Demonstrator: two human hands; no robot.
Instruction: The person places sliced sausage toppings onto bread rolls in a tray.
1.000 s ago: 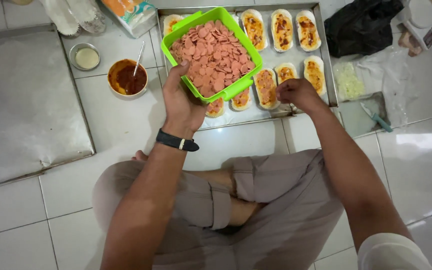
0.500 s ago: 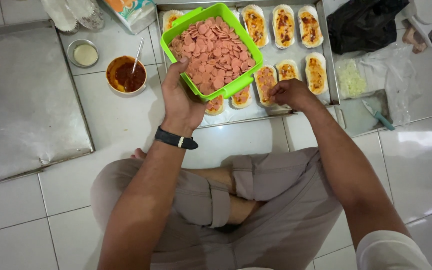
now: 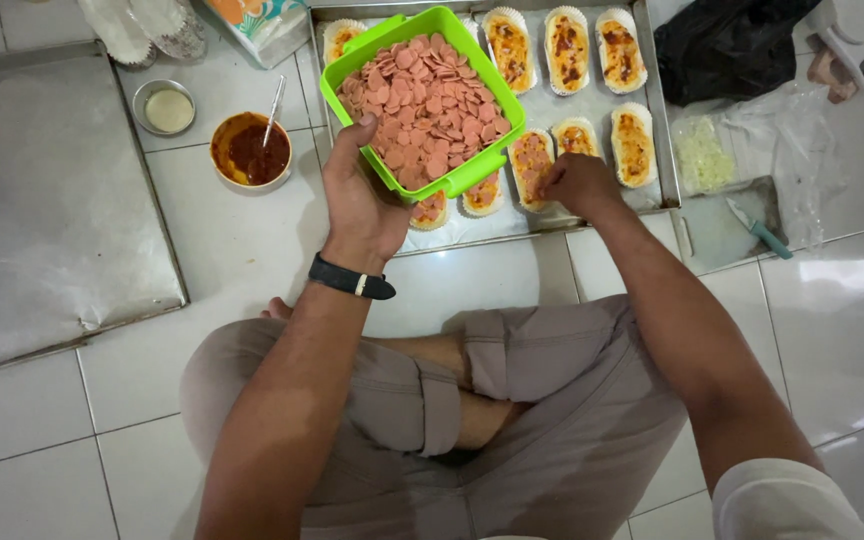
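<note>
Our left hand [image 3: 360, 205] gripping the bright green plastic tub of pink sausage slices [image 3: 422, 95] above the steel baking tray [image 3: 658, 140], our right hand [image 3: 577, 183] curled, fingertips pinched on a sauce-topped bread boat [image 3: 532, 165]

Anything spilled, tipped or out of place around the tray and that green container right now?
Nothing looks spilled. The green container of sausage slices is held tilted in the left hand over the baking tray, hiding some of the breads. The right hand rests on a topped bread. The sauce bowl stands upright.

Bright, even, sharp; soft tile glare
</note>
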